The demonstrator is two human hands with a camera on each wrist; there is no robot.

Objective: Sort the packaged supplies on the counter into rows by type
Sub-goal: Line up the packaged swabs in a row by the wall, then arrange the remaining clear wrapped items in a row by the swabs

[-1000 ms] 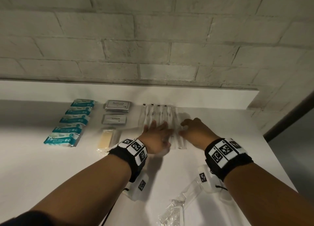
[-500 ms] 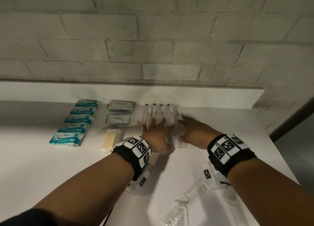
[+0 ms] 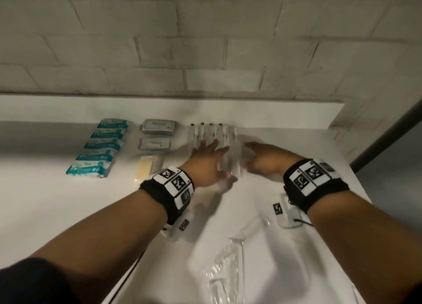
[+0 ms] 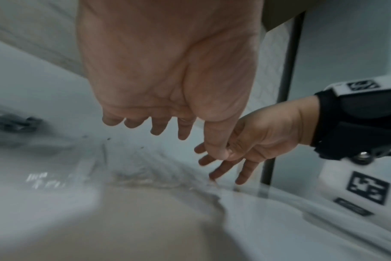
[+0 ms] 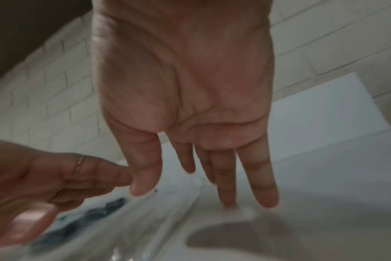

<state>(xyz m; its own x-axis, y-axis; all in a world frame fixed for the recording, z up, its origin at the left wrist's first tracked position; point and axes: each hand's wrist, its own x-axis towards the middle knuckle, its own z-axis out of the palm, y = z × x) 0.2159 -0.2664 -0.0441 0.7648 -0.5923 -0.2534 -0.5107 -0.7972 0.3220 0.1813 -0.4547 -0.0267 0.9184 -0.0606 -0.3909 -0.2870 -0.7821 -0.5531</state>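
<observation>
On the white counter (image 3: 41, 212) a row of clear wrapped toothbrush packs (image 3: 211, 134) lies near the back wall. My left hand (image 3: 205, 160) lies flat over the left packs with straight fingers. My right hand (image 3: 267, 160) reaches in from the right, fingers straight, tips at the right edge of the packs (image 5: 190, 208). Both palms face down and hold nothing in the wrist views. Teal packets (image 3: 98, 150) form a row at the left. Grey sachets (image 3: 158, 126) and a yellow pack (image 3: 147, 166) line up beside them.
Several clear wrapped combs (image 3: 228, 258) lie loose on the counter near its front, below my wrists. A grey brick wall (image 3: 205, 52) rises behind the low white ledge (image 3: 68, 107). The counter ends at the right, with a dark floor strip beyond.
Both hands have slid away from me along the clear packs toward the wall. The packs under them look pushed closer together.
</observation>
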